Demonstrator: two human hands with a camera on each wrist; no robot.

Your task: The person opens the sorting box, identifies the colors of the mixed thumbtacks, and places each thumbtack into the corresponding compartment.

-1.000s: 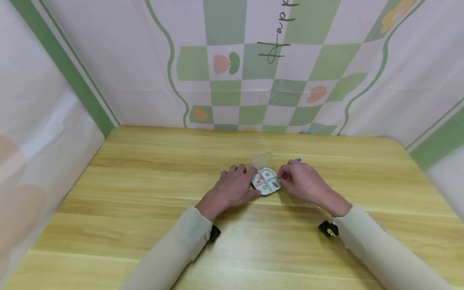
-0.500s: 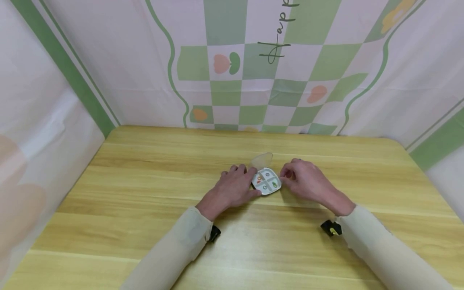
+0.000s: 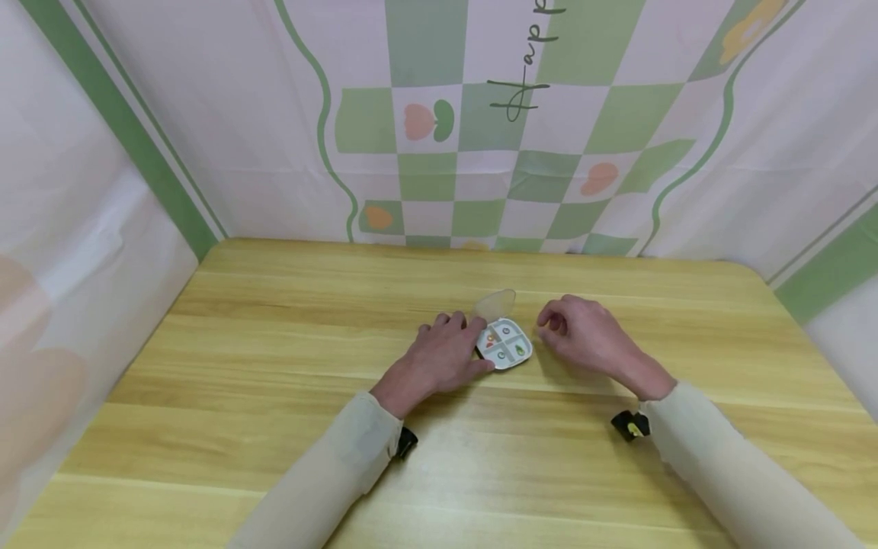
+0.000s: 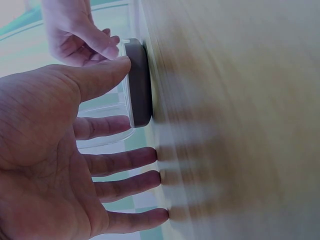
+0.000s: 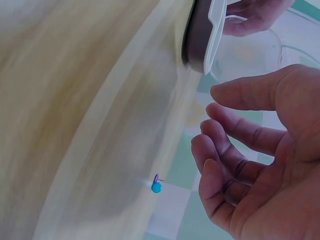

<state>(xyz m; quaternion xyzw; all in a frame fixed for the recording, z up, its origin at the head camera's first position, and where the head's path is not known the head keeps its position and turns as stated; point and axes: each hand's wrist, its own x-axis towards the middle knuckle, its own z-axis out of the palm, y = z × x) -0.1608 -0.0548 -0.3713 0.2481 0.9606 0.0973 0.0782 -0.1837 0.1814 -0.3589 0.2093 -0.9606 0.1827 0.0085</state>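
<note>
Compartment box (image 3: 504,343) on the table (image 3: 480,465) between the hands (image 3: 439,357) (image 3: 586,335), cloth (image 3: 427,175) behind the table.

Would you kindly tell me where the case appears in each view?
Head: case just right of centre, below mid-height.
Left wrist: case left of centre, upper half.
Right wrist: case right of centre, cut off by the top edge.
Shared landmark: the left hand, touching it.

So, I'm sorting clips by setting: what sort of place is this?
Likely a curtained booth: a yellowish wood-grained table, a green and white checked fabric backdrop, and a white fabric side curtain.
</note>
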